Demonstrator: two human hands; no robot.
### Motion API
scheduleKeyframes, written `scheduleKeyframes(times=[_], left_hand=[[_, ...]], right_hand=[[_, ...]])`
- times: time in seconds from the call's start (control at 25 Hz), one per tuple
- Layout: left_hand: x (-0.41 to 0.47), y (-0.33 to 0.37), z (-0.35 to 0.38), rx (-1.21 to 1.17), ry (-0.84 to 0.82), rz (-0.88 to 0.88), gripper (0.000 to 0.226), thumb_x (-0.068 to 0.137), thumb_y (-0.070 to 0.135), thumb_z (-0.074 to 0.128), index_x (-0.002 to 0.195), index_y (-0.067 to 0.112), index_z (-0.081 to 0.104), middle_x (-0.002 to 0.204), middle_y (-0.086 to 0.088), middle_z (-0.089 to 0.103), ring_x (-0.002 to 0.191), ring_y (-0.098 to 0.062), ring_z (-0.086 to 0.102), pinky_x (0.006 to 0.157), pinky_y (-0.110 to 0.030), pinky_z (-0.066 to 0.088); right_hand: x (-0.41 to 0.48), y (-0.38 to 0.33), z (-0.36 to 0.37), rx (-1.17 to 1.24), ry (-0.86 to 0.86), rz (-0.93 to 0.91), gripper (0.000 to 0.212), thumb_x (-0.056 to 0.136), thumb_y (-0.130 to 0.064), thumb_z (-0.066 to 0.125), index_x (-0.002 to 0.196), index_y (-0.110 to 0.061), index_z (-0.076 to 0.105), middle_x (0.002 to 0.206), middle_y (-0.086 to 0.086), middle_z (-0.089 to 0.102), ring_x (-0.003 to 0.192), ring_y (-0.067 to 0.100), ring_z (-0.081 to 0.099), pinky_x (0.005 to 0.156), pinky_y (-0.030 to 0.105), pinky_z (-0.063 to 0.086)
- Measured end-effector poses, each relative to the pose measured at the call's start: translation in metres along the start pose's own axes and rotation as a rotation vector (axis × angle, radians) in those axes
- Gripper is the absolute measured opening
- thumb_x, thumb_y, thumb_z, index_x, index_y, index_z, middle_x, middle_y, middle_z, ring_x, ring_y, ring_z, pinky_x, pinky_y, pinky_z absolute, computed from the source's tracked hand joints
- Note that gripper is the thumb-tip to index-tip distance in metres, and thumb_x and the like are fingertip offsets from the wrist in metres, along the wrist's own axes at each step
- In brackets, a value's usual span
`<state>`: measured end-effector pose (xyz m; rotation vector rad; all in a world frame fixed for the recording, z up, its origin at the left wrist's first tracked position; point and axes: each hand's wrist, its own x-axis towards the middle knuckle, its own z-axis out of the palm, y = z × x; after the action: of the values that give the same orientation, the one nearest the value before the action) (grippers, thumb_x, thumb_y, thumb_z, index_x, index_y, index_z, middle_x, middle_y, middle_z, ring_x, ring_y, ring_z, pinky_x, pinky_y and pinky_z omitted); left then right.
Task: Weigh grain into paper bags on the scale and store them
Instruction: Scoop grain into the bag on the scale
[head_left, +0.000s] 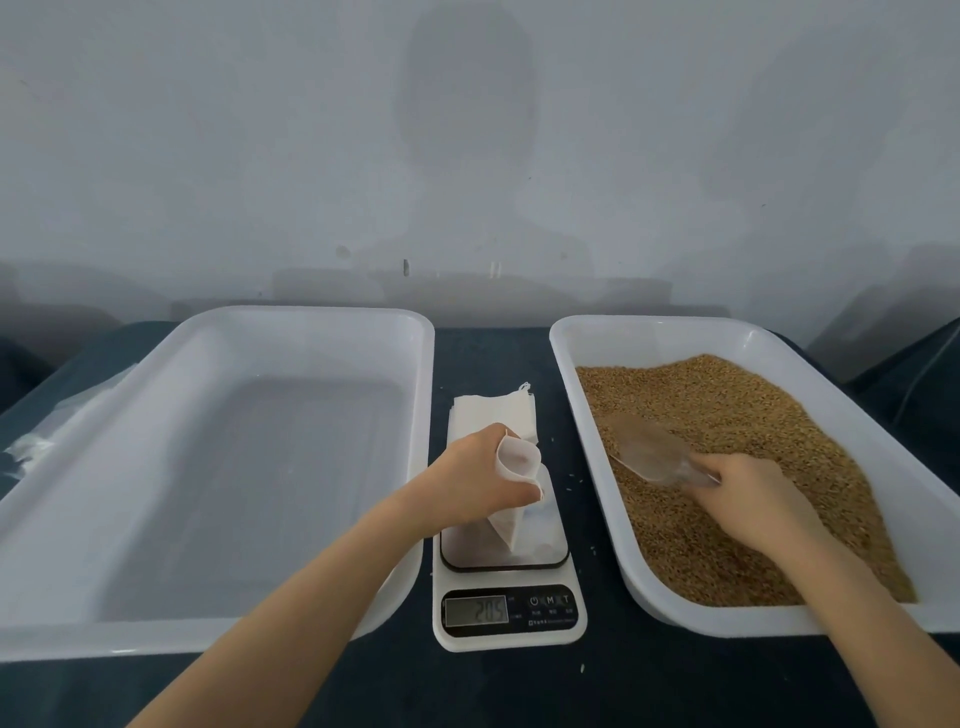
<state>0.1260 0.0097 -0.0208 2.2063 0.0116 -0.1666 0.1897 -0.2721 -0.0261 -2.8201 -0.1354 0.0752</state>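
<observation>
At the centre bottom of the frame, my left hand (480, 480) is curled round the mouth of one paper bag (519, 460), holding it open and upright with its foot on the platform of the scale (511, 610). At centre right, my right hand (748, 488) is clamped on the handle of a clear scoop (652, 452), whose bowl lies on the grain (727, 410) in the right-hand tray (675, 327).

I judge this to be the filling step, with the scoop being loaded. The next move calls for lifting a level scoopful across the gap to the bag, tipping it slowly into the narrow mouth, and watching the display, which already shows a number I cannot read with certainty.

Counted: two white trays, the left tray (311, 314) holding no bags yet; one scale; one scoop; one bag in hand; and one stack of flat bags (491, 410) just above the scale, too thin-layered for me to number.
</observation>
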Motion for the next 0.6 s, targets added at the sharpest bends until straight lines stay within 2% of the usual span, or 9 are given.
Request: scheduleKeyframes(times=[0.08,0.24,0.4,0.6], left_hand=[[-0.0008,0.0000,-0.0004,-0.006,0.005,0.002,0.038,0.078,0.041,0.070,0.106,0.031,0.046,0.093,0.014,0.053,0.081,-0.007,0.055,0.058,-0.013,0.039],[-0.0018,0.0001,0.0002,-0.020,0.004,0.000,0.037,0.077,0.041,0.070,0.104,0.031,0.047,0.094,0.012,0.054,0.080,-0.008,0.055,0.058,-0.015,0.039],[-0.0017,-0.0002,0.0005,-0.026,-0.001,0.002,0.037,0.078,0.040,0.070,0.105,0.030,0.047,0.095,0.013,0.054,0.082,-0.007,0.055,0.060,-0.015,0.041],[-0.0021,0.0001,0.0004,-0.026,-0.005,-0.001,0.038,0.078,0.040,0.070,0.107,0.030,0.047,0.094,0.013,0.053,0.082,-0.008,0.055,0.059,-0.015,0.039]], right_hand=[[0.0004,0.0001,-0.0007,0.037,0.012,0.010,0.028,0.091,-0.041,0.055,0.115,-0.030,0.064,0.065,-0.016,0.059,0.054,0.009,0.061,0.049,0.025,0.047],[-0.0005,-0.0014,-0.0018,0.063,0.060,0.043,0.040,0.092,-0.050,0.048,0.121,-0.024,0.057,0.075,-0.013,0.060,0.058,0.009,0.061,0.048,0.024,0.045],[-0.0004,-0.0016,-0.0025,0.096,0.078,0.065,0.042,0.092,-0.050,0.048,0.119,-0.019,0.054,0.073,-0.012,0.059,0.055,0.009,0.061,0.043,0.021,0.042],[-0.0051,-0.0056,-0.0055,0.138,0.053,0.081,0.044,0.078,-0.050,0.066,0.107,-0.019,0.053,0.072,-0.017,0.050,0.061,0.004,0.057,0.045,0.019,0.039]])
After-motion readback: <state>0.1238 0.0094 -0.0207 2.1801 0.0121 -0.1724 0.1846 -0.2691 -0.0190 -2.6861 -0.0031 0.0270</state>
